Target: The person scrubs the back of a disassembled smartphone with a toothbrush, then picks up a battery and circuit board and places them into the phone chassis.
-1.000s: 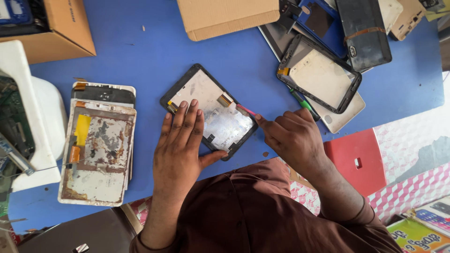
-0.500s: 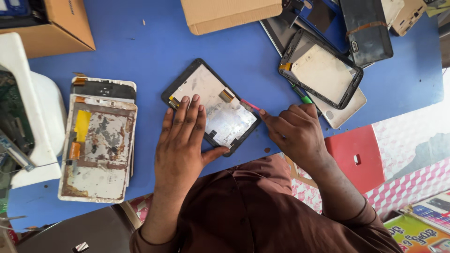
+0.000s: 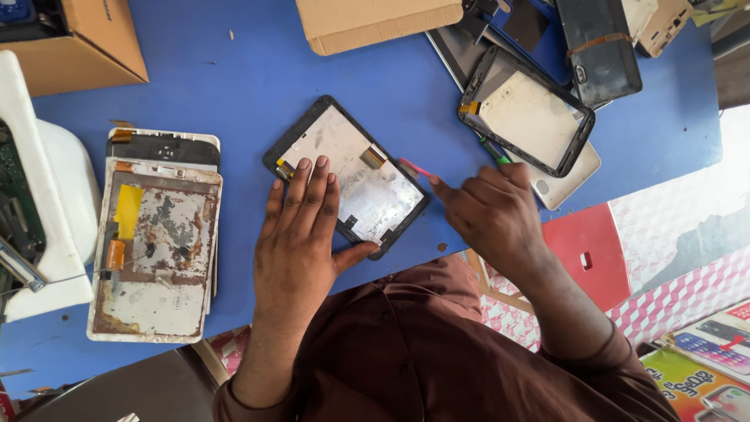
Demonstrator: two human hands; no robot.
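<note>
A black-framed tablet screen panel (image 3: 367, 168) lies face down on the blue table (image 3: 234, 94), its silvery back and small orange flex connectors showing. My left hand (image 3: 301, 234) presses flat on its near left part, fingers spread, thumb hooked at the lower edge. My right hand (image 3: 488, 215) is closed around a thin red tool (image 3: 416, 168) whose tip sits at the panel's right edge. A green handle (image 3: 494, 150) pokes out behind the knuckles; whether my hand holds it is unclear.
A worn tablet frame stack (image 3: 156, 242) lies at the left beside a white machine (image 3: 39, 227). Another black-framed panel (image 3: 527, 113) and dark device backs (image 3: 598, 47) crowd the far right. Cardboard boxes (image 3: 375, 19) stand at the back. A red stool (image 3: 586, 250) is below the table edge.
The red tool's tip has stayed at the panel's right edge while my right hand shifted slightly. My left hand keeps pressing the panel in the same spot.
</note>
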